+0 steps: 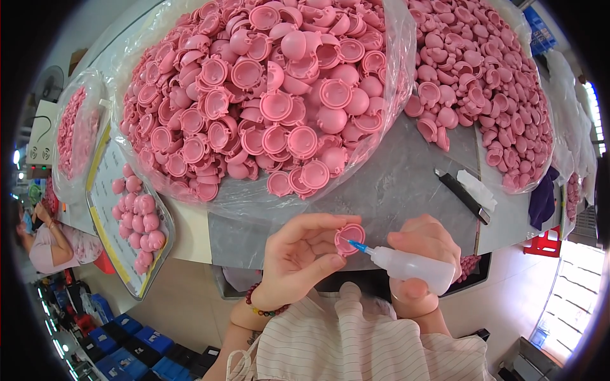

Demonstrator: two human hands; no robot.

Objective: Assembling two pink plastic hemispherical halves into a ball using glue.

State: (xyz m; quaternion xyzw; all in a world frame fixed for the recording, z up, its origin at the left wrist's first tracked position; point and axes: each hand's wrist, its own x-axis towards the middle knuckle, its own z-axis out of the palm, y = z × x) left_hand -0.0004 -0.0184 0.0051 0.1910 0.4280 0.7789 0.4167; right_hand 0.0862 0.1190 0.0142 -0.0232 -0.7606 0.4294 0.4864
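Observation:
Between the thumb and fingers of my left hand (pixel 293 259) is a pink plastic half-shell (pixel 349 236), its hollow side turned to the right. My right hand (pixel 427 244) is wrapped round a translucent white squeeze bottle (pixel 413 268) with a blue nozzle (pixel 359 245). The nozzle tip reaches into the hollow of the half-shell; whether it touches the wall I cannot tell. Just beyond my hands, a large heap of similar pink half-shells (pixel 277 106) lies in a clear plastic bag (pixel 254 206).
At right lies a second heap of smaller pink shells (pixel 473 79). A black utility knife (pixel 462 195) rests beside a crumpled white tissue (pixel 478 190). At left, a tray (pixel 130 286) holds several round pink pieces (pixel 138 222). Another person (pixel 54 244) sits at far left.

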